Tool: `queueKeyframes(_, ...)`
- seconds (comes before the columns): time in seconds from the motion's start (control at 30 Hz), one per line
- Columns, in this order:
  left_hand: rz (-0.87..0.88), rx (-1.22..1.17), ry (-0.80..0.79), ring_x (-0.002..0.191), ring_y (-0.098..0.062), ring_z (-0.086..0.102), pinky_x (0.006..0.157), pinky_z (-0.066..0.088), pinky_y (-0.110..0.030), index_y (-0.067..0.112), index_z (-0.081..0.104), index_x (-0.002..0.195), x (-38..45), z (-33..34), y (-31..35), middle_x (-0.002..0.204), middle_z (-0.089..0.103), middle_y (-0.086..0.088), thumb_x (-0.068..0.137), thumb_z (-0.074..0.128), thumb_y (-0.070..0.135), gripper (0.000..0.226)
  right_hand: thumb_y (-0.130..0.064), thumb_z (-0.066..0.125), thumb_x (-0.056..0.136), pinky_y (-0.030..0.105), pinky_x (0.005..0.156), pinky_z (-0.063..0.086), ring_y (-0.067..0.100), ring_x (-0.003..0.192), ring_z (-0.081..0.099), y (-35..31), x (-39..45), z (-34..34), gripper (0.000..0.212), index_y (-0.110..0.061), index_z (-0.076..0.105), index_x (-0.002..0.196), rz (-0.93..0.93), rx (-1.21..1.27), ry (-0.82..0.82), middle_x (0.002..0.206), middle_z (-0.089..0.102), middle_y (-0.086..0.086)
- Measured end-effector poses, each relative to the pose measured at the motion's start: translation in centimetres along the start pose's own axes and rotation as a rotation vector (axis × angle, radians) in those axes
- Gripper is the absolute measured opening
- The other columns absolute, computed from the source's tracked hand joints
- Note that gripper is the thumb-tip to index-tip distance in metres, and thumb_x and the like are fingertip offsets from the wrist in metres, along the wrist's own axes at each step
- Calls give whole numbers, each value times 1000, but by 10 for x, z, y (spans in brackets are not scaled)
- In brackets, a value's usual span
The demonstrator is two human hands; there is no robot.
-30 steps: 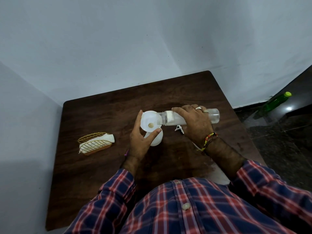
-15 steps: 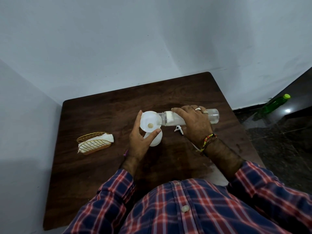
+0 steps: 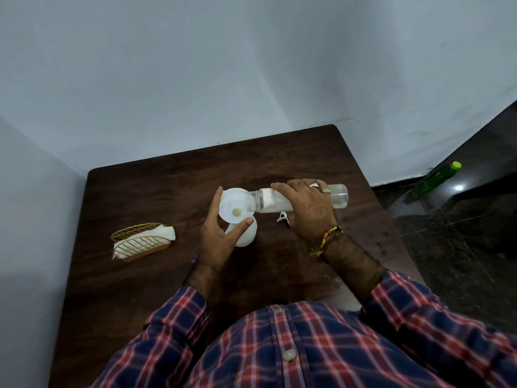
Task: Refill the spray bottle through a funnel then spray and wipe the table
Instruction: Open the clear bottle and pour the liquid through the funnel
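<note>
Dark wooden worktop [image 3: 156,191] set into a corner of pale walls. Near its middle, a white funnel [image 3: 234,204] seated in the mouth of a white spray bottle [image 3: 246,233] standing on the worktop. Left hand [image 3: 219,239] cupped around the funnel's rim, thumb against the bottle's shoulder, fingers curled up the far side, half open but gripping. Right hand [image 3: 309,210] closed over a clear plastic bottle [image 3: 338,196], tipped on its side with the open neck resting over the funnel's edge; a white label showing through near the neck. Ring on one finger, beaded band [image 3: 330,238] on the right wrist. Small white sprayer part [image 3: 282,217] lying on the worktop just beside the right hand, under the tilted bottle. Gold wire napkin holder [image 3: 140,242] with white napkins well apart on the left. Green bottle [image 3: 436,179] with a lime cap on the dark floor off to the right. Plaid shirt sleeves low in view.
</note>
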State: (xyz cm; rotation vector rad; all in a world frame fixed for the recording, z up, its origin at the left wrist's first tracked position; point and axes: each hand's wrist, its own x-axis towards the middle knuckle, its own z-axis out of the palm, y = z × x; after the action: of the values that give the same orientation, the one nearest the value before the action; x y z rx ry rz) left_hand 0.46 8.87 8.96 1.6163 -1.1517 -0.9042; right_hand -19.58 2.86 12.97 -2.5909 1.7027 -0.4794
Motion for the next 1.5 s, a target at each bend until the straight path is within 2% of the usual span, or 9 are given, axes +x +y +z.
queueKeyframes(0.13, -2, 3, 3, 138, -10, 42, 108, 45, -46, 31, 30, 153, 0, -1, -2, 153, 40, 9, 67, 82, 55, 103, -13, 80, 62, 48, 98, 39, 27, 105, 62, 0, 0, 1, 72, -30, 58, 128, 0, 6, -5, 112, 67, -1)
queueKeyframes(0.33, 8, 33, 4, 137, -9, 41, 110, 44, -42, 25, 30, 154, 0, 0, 1, 153, 40, 7, 70, 81, 43, 99, -15, 82, 61, 49, 101, 38, 27, 109, 61, 1, 1, 3, 75, -31, 56, 130, 3, -3, -28, 115, 66, -1)
queueKeyframes(0.63, -3, 19, 4, 137, -8, 42, 108, 45, -47, 33, 29, 153, 0, -1, -1, 153, 41, 11, 66, 80, 58, 103, -17, 85, 58, 50, 98, 40, 27, 106, 63, 1, 1, 3, 75, -31, 58, 127, -6, -12, 0, 111, 67, -2)
queueKeyframes(0.8, -5, 9, 6, 137, -8, 43, 107, 46, -47, 32, 30, 153, 0, -1, -1, 152, 42, 11, 69, 84, 47, 100, -15, 85, 58, 50, 95, 41, 28, 103, 63, 2, 2, 3, 73, -29, 60, 125, -26, -2, 27, 109, 68, -1)
queueKeyframes(1.0, 1, 27, 2, 138, -7, 41, 109, 44, -47, 34, 30, 152, 1, -1, -2, 153, 41, 11, 68, 82, 56, 102, -14, 85, 59, 50, 94, 43, 29, 101, 64, 4, 2, 6, 72, -28, 61, 125, -50, -7, 56, 109, 69, 1)
queueKeyframes(1.17, 13, 39, 5, 138, -9, 40, 112, 41, -43, 27, 30, 153, 2, 0, -2, 153, 41, 7, 72, 84, 39, 97, -14, 85, 58, 50, 94, 43, 28, 100, 65, 4, 2, 5, 72, -28, 61, 125, -47, -13, 43, 108, 68, 0)
queueKeyframes(1.33, 5, 26, 5, 139, -8, 41, 109, 44, -47, 34, 30, 152, 1, 0, -3, 153, 41, 11, 68, 81, 54, 100, -14, 84, 60, 49, 96, 42, 28, 102, 64, 4, 2, 5, 71, -29, 60, 125, -39, -10, 36, 109, 68, 0)
queueKeyframes(1.5, 15, 31, 7, 139, -10, 41, 109, 44, -48, 32, 30, 152, 2, 0, -2, 154, 40, 9, 70, 82, 52, 100, -14, 83, 61, 49, 96, 41, 28, 102, 64, 4, 2, 6, 69, -29, 60, 124, -41, -8, 54, 109, 67, -1)
